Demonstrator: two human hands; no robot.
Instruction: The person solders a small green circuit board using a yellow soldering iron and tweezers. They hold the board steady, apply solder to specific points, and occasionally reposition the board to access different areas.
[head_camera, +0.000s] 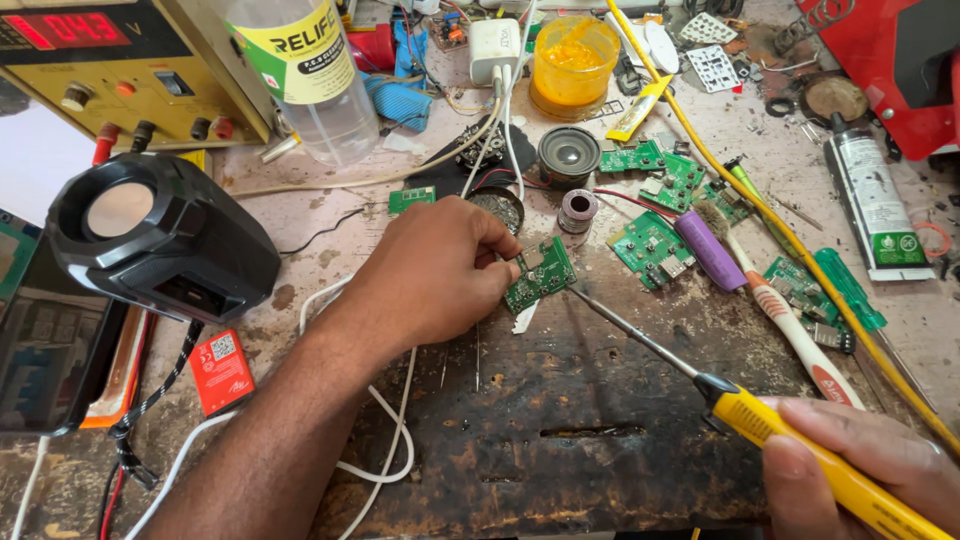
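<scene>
My left hand (430, 275) grips a small green circuit board (541, 275) by its left edge, holding it tilted over the scorched dark work mat (560, 400). My right hand (860, 460), at the lower right, holds a yellow-handled soldering iron (800, 445). Its long metal tip (620, 320) reaches up and left, ending right at the board's lower right edge. A small spool of solder wire (577, 210) stands just behind the board.
Several more green boards (655, 245), a purple cylindrical cell (708, 250), a toothbrush (790, 325), a small round speaker (568, 155) and an orange tub (572, 65) crowd the back right. A black box-shaped speaker (160, 235), a yellow bench power supply (130, 70) and a clear bottle (310, 75) stand left. White cables (385, 410) loop under my forearm.
</scene>
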